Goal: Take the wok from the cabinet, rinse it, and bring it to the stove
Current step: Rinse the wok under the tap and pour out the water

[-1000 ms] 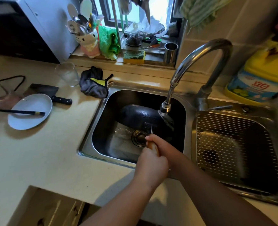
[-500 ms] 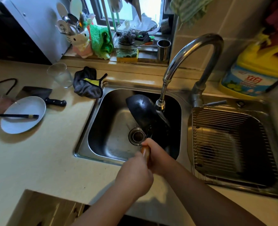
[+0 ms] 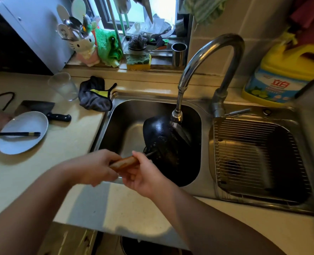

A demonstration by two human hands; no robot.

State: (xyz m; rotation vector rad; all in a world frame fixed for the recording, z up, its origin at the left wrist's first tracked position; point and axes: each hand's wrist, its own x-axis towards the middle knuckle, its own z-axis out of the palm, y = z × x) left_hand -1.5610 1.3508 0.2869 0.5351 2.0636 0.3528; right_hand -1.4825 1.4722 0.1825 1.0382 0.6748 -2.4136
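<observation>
Counter: pale beige worktop (image 3: 42,181), a bit cluttered on the left; shadows of both arms fall across the front edge
Room: small kitchen, tiled wall, window ledge (image 3: 152,68) behind the sink packed with stuff; daylight comes in from there
Sink: steel double sink, two basins; left basin (image 3: 126,115) has the wok in it, right basin (image 3: 263,162) is covered by one wire rack
Wok: one black wok (image 3: 163,140), tipped up on its side in the left basin right under the faucet (image 3: 207,57) spout; water beads on it
Left hand: left hand (image 3: 91,168) wrapped around the end of the wooden handle (image 3: 125,161)
Right hand: right hand (image 3: 145,175) cupped under the same handle nearer the pan; so both are gripping it
Counts: one plate (image 3: 21,133) with a pair of chopsticks (image 3: 14,133) across it; one cleaver (image 3: 42,109); one glass (image 3: 63,86); one dark cloth (image 3: 95,96); one yellow detergent jug (image 3: 285,74); one sponge (image 3: 138,61); one steel cup (image 3: 179,54)
</observation>
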